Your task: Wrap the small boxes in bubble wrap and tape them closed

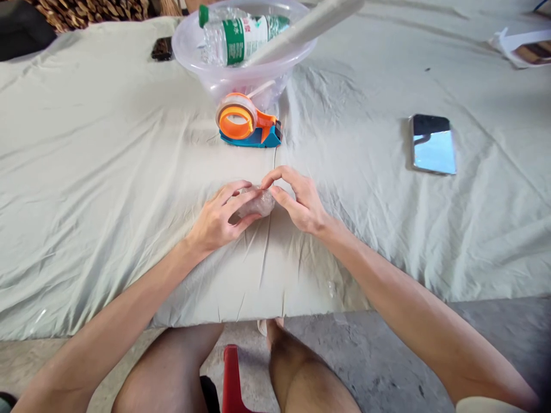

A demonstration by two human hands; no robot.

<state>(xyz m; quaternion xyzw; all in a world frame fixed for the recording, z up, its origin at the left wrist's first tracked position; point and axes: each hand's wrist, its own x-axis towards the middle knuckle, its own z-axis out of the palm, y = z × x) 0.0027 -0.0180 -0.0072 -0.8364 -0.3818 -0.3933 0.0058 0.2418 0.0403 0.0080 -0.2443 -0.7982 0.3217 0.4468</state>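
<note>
A small, crinkled, see-through plastic-wrapped bundle [263, 205] rests on the cloth in front of me. My left hand [221, 215] is closed around its left side, fingers over the top and thumb along the near edge. With index finger and thumb, my right hand [298, 201] pinches at the bundle's upper right edge. What lies inside the wrapping cannot be made out. Just beyond my hands stands an orange and blue tape dispenser [269, 135] with a roll of clear tape [221, 112] on it.
A translucent plastic basin [206, 71] behind the dispenser holds a green-labelled bottle [235, 40] and a whitish roll [310, 28]. One phone [433, 143] lies to the right. A small dark object [162, 49] sits left of the basin. Wrinkled pale cloth [107, 149] covers the table.
</note>
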